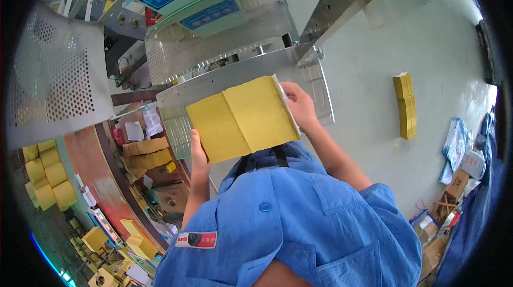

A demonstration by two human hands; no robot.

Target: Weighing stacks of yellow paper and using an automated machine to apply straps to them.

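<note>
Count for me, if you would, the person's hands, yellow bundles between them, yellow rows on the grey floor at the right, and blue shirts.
Left hand and right hand: 2
Yellow bundle, counted as one despite the line across it: 1
Yellow row: 1
Blue shirt: 1
Total: 5

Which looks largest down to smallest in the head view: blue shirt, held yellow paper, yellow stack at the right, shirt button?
1. Blue shirt
2. Held yellow paper
3. Yellow stack at the right
4. Shirt button
The stack lies farther off, so real sizes may rank differently.
</note>
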